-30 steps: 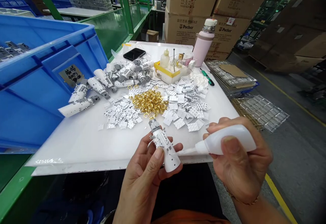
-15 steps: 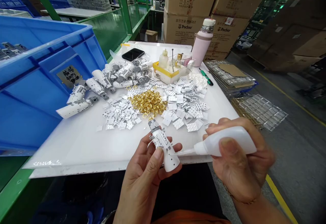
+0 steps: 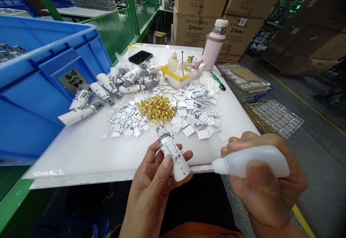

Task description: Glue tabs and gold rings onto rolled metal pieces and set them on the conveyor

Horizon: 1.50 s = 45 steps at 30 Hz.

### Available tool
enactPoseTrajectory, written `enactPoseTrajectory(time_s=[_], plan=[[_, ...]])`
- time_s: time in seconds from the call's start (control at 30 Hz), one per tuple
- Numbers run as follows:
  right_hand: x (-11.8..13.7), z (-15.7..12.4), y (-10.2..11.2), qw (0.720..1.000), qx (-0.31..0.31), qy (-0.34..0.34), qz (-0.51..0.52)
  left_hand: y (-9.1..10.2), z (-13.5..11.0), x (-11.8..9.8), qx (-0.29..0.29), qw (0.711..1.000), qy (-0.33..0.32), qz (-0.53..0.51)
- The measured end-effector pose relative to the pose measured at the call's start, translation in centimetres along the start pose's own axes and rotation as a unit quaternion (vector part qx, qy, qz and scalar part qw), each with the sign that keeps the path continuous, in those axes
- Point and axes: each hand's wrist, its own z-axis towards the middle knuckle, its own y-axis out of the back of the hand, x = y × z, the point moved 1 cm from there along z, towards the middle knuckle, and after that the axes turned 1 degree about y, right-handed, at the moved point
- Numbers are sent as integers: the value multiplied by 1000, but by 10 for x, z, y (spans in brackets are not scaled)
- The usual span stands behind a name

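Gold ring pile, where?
Head view, mid-table: the gold ring pile lies between spreads of white plates, just beyond the white part in the left hand.

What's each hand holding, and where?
Left hand: white, gray-tipped flared tube, around its middle. Right hand: translucent white plastic squeeze bottle, by its body.

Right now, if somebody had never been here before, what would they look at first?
Probably the heap of shiny gold rings in the middle of the white table, with small white pieces around it. Up close, the left fingers hold a white model part, and the right fingers hold a pale squeeze bottle pointing at it. The big blue crate stands out on the left.
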Motion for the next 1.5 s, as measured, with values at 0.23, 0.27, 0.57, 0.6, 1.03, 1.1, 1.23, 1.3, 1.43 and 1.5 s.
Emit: enactPoseTrajectory(time_s=[0.23, 0.27, 0.57, 0.6, 1.03, 1.1, 1.23, 1.3, 1.43, 1.5], plan=[[-1, 1, -3, 1000, -11, -5, 28, 0, 0, -1, -3, 1000, 1, 2], [-1, 1, -3, 1000, -12, -2, 24, 0, 0, -1, -3, 1000, -1, 3], [-1, 1, -5, 1000, -12, 0, 13, -1, 0, 1, 1, 1000, 1, -12], [0, 1, -5, 1000, -13, -2, 16, -1, 0, 1, 0, 1000, 0, -11], [2, -1, 1, 999, -15, -13, 38, -3, -1, -1, -17, 1000, 1, -10], [2, -2, 4, 999, -13, -15, 41, -3, -1, -2, -27, 1000, 1, -10], [4, -3, 6, 1000, -7, -8, 24, -4, -3, -3, -30, 999, -2, -14], [4, -4, 5, 1000, 1, -6, 22, -5, -4, -3, -32, 999, -3, -16], [3, -5, 3, 1000, 8, 7, 13, -4, -4, -3, -25, 1000, 0, -14], [3, -6, 3, 1000, 8, 13, 4, -3, -4, -3, -22, 1000, 3, -15]])
